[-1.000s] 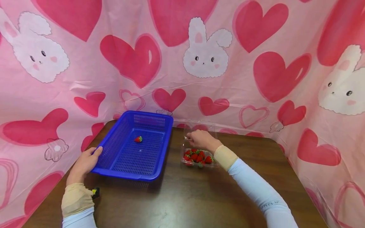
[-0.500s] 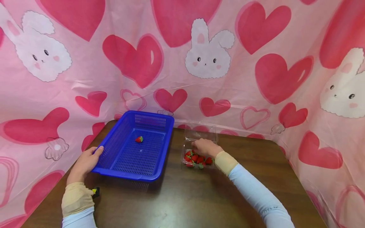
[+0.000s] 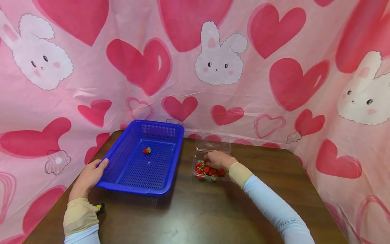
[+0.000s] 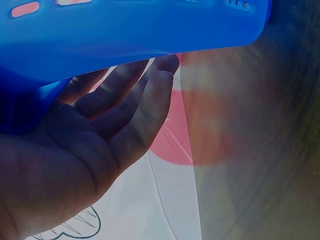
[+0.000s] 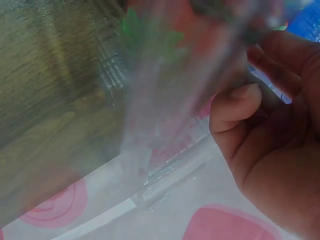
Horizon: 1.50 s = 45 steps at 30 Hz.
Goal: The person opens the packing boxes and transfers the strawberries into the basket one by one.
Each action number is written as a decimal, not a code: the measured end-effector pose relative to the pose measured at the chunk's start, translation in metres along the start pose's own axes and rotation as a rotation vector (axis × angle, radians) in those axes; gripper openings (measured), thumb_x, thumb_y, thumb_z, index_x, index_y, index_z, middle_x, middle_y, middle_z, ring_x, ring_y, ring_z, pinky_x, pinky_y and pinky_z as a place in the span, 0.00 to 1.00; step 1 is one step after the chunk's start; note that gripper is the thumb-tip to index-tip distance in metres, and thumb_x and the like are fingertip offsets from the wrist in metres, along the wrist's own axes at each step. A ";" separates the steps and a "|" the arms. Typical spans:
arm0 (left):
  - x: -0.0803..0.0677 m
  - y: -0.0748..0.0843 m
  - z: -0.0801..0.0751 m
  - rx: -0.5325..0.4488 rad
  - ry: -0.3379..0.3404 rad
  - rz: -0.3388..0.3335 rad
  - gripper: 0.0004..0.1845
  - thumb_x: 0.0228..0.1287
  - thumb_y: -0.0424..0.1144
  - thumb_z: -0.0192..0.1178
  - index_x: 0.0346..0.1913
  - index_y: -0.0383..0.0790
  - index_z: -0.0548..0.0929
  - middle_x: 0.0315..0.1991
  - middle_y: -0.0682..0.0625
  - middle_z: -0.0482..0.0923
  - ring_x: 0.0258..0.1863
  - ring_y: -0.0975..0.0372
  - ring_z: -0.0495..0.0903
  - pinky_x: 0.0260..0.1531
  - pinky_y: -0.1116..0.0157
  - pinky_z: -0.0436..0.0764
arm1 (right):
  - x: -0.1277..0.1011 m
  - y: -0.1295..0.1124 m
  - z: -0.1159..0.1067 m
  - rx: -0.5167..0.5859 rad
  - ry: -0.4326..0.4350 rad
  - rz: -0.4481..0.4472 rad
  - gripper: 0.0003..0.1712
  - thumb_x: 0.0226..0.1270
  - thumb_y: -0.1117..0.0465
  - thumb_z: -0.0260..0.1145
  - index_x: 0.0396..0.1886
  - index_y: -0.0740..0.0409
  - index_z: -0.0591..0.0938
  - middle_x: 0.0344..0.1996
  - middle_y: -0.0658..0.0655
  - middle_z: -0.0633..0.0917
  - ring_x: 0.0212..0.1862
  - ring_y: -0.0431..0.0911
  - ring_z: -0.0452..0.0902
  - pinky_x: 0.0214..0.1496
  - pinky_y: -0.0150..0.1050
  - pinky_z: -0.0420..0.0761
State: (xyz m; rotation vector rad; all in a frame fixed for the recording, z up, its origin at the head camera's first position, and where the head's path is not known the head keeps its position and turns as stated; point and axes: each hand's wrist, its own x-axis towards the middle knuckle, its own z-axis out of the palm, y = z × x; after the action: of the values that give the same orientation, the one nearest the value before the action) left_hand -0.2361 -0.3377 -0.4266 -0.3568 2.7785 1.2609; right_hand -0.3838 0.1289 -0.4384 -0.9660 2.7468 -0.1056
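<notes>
My left hand point(image 3: 91, 176) grips the near left rim of a blue plastic basket point(image 3: 164, 189), thumb on top and fingers under the edge. In the left wrist view those fingers point(image 4: 155, 97) curve up beneath the blue rim. One strawberry point(image 3: 147, 150) lies on the basket's slotted floor. To the right, a clear plastic clamshell box point(image 3: 196, 157) stands with its lid point(image 3: 212, 145) raised behind it. Several strawberries point(image 3: 210, 171) fill its front part. My right hand point(image 3: 220, 160) reaches into the box over the berries. Its fingertips are hidden among them; I cannot tell whether they pinch one.
Everything stands on a brown wooden table point(image 3: 195, 210). A small black and yellow object point(image 3: 100, 208) shows beside the left wrist. Pink cloth point(image 3: 182, 81) printed with hearts and rabbits hangs behind and on both sides, close to the table's edges.
My right hand has come down from in front of the raised lid to the strawberries in the clamshell. The left hand stays on the basket's rim.
</notes>
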 end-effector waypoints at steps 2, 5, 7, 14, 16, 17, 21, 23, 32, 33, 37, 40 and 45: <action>-0.001 -0.001 0.000 -0.002 0.000 0.003 0.40 0.76 0.61 0.32 0.67 0.25 0.63 0.55 0.25 0.73 0.52 0.39 0.75 0.53 0.42 0.72 | 0.001 0.000 0.000 0.016 -0.006 -0.010 0.08 0.68 0.58 0.65 0.44 0.51 0.85 0.23 0.46 0.80 0.25 0.40 0.73 0.37 0.39 0.80; -0.001 0.000 0.000 -0.004 0.005 0.009 0.40 0.76 0.61 0.32 0.66 0.25 0.64 0.53 0.26 0.74 0.50 0.40 0.76 0.52 0.43 0.72 | 0.002 0.001 0.000 0.036 -0.012 -0.034 0.08 0.69 0.59 0.64 0.44 0.49 0.86 0.25 0.46 0.81 0.25 0.40 0.74 0.37 0.38 0.80; -0.001 0.000 -0.001 -0.006 0.006 0.010 0.40 0.76 0.61 0.32 0.66 0.25 0.64 0.53 0.26 0.74 0.50 0.41 0.76 0.51 0.44 0.73 | 0.003 0.001 0.000 0.046 -0.018 -0.040 0.08 0.69 0.59 0.64 0.43 0.50 0.86 0.25 0.46 0.82 0.26 0.39 0.74 0.38 0.37 0.80; -0.001 -0.002 -0.002 -0.004 -0.016 -0.001 0.41 0.75 0.62 0.32 0.68 0.24 0.62 0.56 0.25 0.72 0.52 0.39 0.75 0.53 0.41 0.73 | 0.003 0.001 0.004 0.041 0.021 -0.056 0.08 0.68 0.59 0.66 0.43 0.53 0.87 0.29 0.47 0.84 0.29 0.40 0.75 0.43 0.39 0.83; -0.001 -0.002 -0.003 0.002 -0.019 0.001 0.41 0.75 0.62 0.31 0.68 0.24 0.61 0.57 0.24 0.71 0.53 0.37 0.74 0.55 0.40 0.72 | 0.004 0.000 0.006 0.037 0.041 -0.072 0.06 0.67 0.59 0.67 0.41 0.53 0.86 0.28 0.48 0.84 0.28 0.40 0.75 0.41 0.39 0.82; -0.001 -0.002 -0.003 0.006 -0.019 0.002 0.41 0.76 0.62 0.31 0.68 0.24 0.60 0.58 0.24 0.70 0.54 0.37 0.73 0.55 0.39 0.71 | 0.004 0.000 0.007 0.038 0.048 -0.075 0.05 0.66 0.59 0.67 0.39 0.53 0.86 0.27 0.47 0.83 0.27 0.40 0.74 0.40 0.39 0.82; -0.002 -0.002 -0.003 0.012 -0.015 0.010 0.41 0.76 0.61 0.32 0.68 0.24 0.61 0.57 0.24 0.71 0.53 0.37 0.73 0.54 0.40 0.72 | 0.004 -0.001 0.009 0.041 0.075 -0.074 0.04 0.65 0.59 0.68 0.37 0.54 0.84 0.25 0.47 0.82 0.26 0.40 0.73 0.36 0.37 0.80; -0.003 -0.002 -0.002 0.014 -0.012 0.013 0.40 0.76 0.60 0.32 0.67 0.23 0.62 0.56 0.24 0.71 0.52 0.38 0.74 0.53 0.40 0.72 | 0.003 -0.001 0.010 0.036 0.083 -0.066 0.05 0.64 0.59 0.69 0.37 0.54 0.84 0.25 0.47 0.82 0.26 0.41 0.73 0.37 0.37 0.81; -0.001 -0.003 -0.002 0.005 -0.020 0.011 0.40 0.76 0.61 0.32 0.68 0.24 0.61 0.56 0.24 0.71 0.52 0.38 0.74 0.53 0.41 0.73 | -0.005 -0.005 -0.001 0.023 0.170 -0.053 0.07 0.63 0.57 0.70 0.39 0.53 0.85 0.24 0.46 0.82 0.25 0.41 0.74 0.34 0.37 0.81; -0.001 -0.004 -0.002 0.003 -0.023 0.009 0.40 0.76 0.61 0.32 0.68 0.24 0.61 0.57 0.24 0.71 0.52 0.38 0.74 0.53 0.40 0.73 | -0.007 -0.007 -0.003 0.019 0.178 -0.048 0.08 0.63 0.58 0.71 0.40 0.54 0.85 0.25 0.47 0.82 0.26 0.42 0.74 0.35 0.38 0.82; 0.000 -0.005 -0.001 -0.002 -0.016 0.013 0.40 0.76 0.61 0.33 0.68 0.24 0.62 0.56 0.25 0.72 0.51 0.39 0.75 0.53 0.41 0.73 | -0.009 -0.012 -0.014 0.002 0.206 -0.048 0.09 0.63 0.59 0.71 0.42 0.54 0.84 0.28 0.49 0.83 0.29 0.43 0.74 0.39 0.41 0.84; 0.001 -0.006 0.000 0.008 0.002 0.024 0.39 0.76 0.61 0.33 0.66 0.24 0.63 0.54 0.25 0.73 0.50 0.39 0.75 0.52 0.41 0.73 | -0.008 -0.016 -0.023 -0.043 0.231 -0.067 0.05 0.64 0.60 0.70 0.38 0.53 0.83 0.26 0.50 0.82 0.29 0.44 0.74 0.37 0.41 0.83; 0.004 -0.005 0.001 0.028 0.027 0.040 0.38 0.76 0.59 0.34 0.64 0.24 0.66 0.53 0.25 0.73 0.50 0.39 0.74 0.52 0.41 0.72 | -0.005 -0.021 -0.042 -0.115 0.316 -0.134 0.03 0.62 0.62 0.69 0.32 0.54 0.81 0.24 0.51 0.80 0.29 0.47 0.76 0.35 0.42 0.81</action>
State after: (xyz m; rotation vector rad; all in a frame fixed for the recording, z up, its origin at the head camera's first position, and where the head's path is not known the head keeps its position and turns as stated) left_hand -0.2385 -0.3407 -0.4309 -0.3202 2.8371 1.2329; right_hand -0.3775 0.1150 -0.3936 -1.2629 2.9965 -0.1340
